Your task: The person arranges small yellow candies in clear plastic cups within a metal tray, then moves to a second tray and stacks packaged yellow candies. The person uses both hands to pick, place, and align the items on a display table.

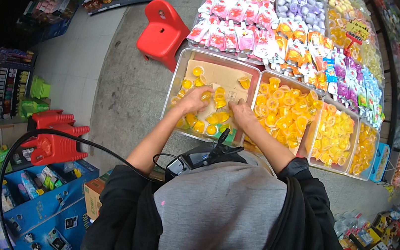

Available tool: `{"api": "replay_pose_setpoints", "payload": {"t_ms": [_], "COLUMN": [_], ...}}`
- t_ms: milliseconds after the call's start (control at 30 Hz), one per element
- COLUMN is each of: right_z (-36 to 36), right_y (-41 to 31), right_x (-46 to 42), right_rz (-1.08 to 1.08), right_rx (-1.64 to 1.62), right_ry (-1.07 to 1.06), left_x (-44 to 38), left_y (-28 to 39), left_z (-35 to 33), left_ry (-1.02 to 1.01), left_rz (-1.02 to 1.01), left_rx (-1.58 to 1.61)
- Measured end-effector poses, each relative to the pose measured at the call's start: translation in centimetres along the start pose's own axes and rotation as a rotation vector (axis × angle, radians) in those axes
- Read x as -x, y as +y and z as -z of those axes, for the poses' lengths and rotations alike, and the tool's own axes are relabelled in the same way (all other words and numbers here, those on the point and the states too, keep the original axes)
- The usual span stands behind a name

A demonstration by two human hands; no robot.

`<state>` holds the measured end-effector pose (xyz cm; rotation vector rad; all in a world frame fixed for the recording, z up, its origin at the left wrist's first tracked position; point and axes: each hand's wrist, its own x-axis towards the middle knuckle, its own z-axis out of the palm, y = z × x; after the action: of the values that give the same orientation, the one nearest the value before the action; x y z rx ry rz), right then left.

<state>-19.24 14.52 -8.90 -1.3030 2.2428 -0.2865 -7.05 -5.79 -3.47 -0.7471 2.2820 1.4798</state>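
A clear plastic bin (182,61) lined with cardboard (207,67) stands before me, with yellow jelly cups (219,98) lying in it, mostly along its left and near sides. My left hand (196,99) is inside the bin, its fingers around a yellow jelly cup (206,95). Over the right part of the same bin is my right hand (240,113), fingers bent down near the cardboard; whether it holds anything is hidden. One cup (244,81) lies apart at the far right corner of the bin.
Bins of orange and yellow jelly cups (280,108) adjoin on the right. Pink drink pouches (231,39) are stacked beyond the bin. A red plastic chair (163,32) stands at the far left. A black cable (71,137) runs leftward from my waist, above blue display boxes (39,210).
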Motion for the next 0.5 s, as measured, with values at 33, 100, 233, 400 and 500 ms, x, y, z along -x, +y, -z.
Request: {"api": "replay_pose_setpoints", "payload": {"t_ms": [33,100,233,400,500], "right_z": [1.2,6.1,10.0,14.6,13.7], "right_y": [-0.8,-3.8,1.2,7.1,7.0], "right_x": [0.7,3.0,5.9,8.7,8.3], "right_rz": [-0.048,-0.141,-0.136,-0.336,-0.198], "right_rx": [-0.072,-0.210,-0.294,-0.012,-0.133], "right_ry": [0.004,0.009,0.318,0.742,0.757], "left_x": [0.2,-0.4,-1.5,-1.8,-1.4], "left_y": [0.5,-0.2,5.3,10.1,9.4], "left_z": [0.5,0.2,-0.7,-3.6,-3.0], "left_ry": [-0.024,0.021,-0.125,-0.198,-0.088], "left_rz": [0.126,0.096,-0.025,-0.397,-0.327], "left_rx": [0.049,0.113,0.175,0.647,0.400]}}
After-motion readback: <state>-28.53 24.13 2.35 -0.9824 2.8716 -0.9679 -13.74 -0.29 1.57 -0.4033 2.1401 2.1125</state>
